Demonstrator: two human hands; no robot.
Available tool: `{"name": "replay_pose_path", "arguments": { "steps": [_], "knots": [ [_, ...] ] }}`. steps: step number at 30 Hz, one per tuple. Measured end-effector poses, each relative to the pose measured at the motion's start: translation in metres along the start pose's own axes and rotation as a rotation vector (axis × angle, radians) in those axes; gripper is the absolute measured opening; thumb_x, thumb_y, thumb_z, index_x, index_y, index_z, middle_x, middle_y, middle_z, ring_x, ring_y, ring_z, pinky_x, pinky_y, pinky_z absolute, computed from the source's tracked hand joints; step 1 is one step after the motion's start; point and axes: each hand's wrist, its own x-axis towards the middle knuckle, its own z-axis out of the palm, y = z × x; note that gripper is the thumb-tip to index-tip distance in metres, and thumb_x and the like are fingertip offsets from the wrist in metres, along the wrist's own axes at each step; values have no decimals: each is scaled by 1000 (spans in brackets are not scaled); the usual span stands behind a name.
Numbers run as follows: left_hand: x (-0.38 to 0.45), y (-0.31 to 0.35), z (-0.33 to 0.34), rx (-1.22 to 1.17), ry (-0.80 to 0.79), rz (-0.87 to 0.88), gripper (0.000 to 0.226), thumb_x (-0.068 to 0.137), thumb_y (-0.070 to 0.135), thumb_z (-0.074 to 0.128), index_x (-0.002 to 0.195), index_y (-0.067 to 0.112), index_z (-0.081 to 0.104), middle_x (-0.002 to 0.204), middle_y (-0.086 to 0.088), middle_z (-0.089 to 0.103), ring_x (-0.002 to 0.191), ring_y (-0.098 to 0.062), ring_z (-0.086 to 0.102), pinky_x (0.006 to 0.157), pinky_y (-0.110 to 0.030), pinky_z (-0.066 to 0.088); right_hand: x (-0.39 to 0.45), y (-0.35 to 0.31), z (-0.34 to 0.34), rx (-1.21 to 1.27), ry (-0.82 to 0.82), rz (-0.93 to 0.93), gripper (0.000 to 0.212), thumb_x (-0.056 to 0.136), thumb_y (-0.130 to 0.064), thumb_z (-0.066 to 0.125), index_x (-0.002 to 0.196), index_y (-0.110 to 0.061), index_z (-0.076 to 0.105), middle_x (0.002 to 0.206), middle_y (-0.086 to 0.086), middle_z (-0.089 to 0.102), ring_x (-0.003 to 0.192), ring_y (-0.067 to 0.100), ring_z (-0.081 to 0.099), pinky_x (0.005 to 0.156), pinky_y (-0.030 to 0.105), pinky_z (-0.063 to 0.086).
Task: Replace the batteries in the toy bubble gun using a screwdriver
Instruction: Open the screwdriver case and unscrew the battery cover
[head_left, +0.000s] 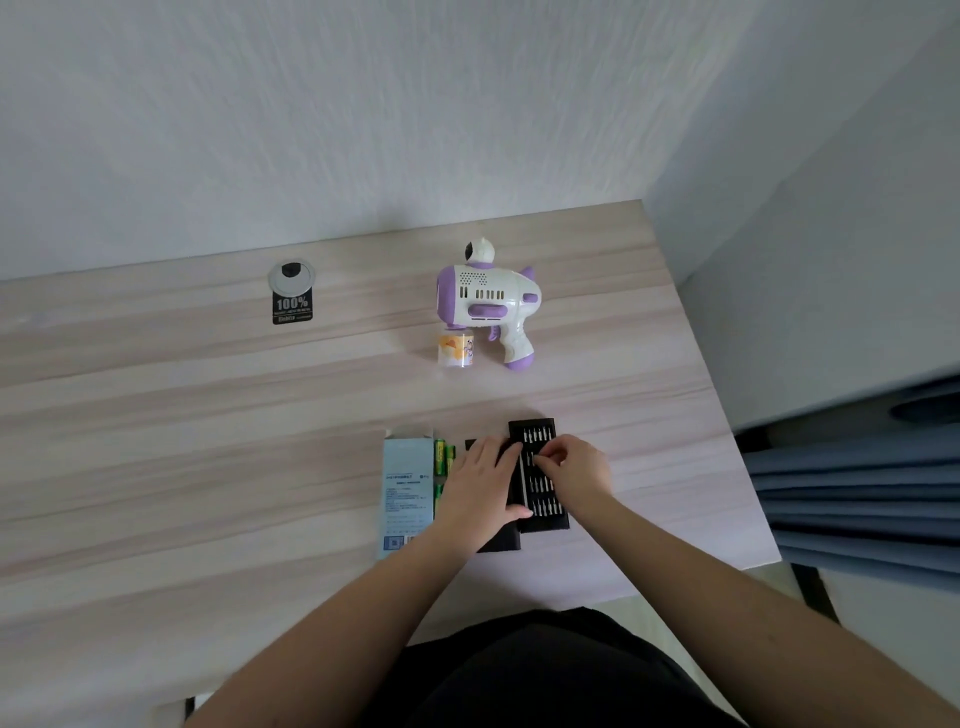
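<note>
right hand (574, 470) pinching a bit in the open bit case (540, 475); left hand (480, 486) flat on the case's left part, fingers straight. green batteries (442, 457) just left, beside a blue box (408, 488). bubble gun (488, 301) well beyond, handle toward the hands, nearer the right.
</note>
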Motion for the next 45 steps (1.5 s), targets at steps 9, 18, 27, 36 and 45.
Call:
{"name": "replay_pose_path", "arguments": {
  "steps": [9,18,27,36,45],
  "knots": [
    [-1,-3,4,-7,-75,27,111,64,61,77,149,17,21,156,-7,17,145,-26,12,119,-42,14,2,7,2,-31,7,-8,7,86,-28,66,89,-22,64,82,-6,63,78,13,59,65,25,42],
    [-4,1,8,-91,-46,24,107,63,55,81,145,14,28,156,-8,17,146,-26,10,120,-40,10,-1,11,3,13,24,-15,6,87,-27,66,87,-22,63,79,-9,62,74,10,58,60,23,41],
    [-8,8,2,-209,77,-50,78,70,48,77,134,18,44,147,-2,29,141,-23,23,116,-36,15,-3,14,6,29,41,-14,8,88,-27,65,90,-19,64,84,-6,63,76,11,57,62,24,39],
    [-17,21,-13,-615,65,-179,35,87,22,69,117,23,50,111,7,64,105,-3,57,94,-20,43,-8,16,4,82,30,-40,7,89,-28,64,89,-22,63,87,-6,64,79,12,58,62,24,41],
    [-18,39,-13,-979,175,-402,31,86,10,70,113,19,57,87,11,69,79,7,65,74,-10,49,-20,24,-27,458,5,-38,5,84,-26,70,86,-23,65,81,-5,71,76,16,68,79,37,57]
  ]
}}
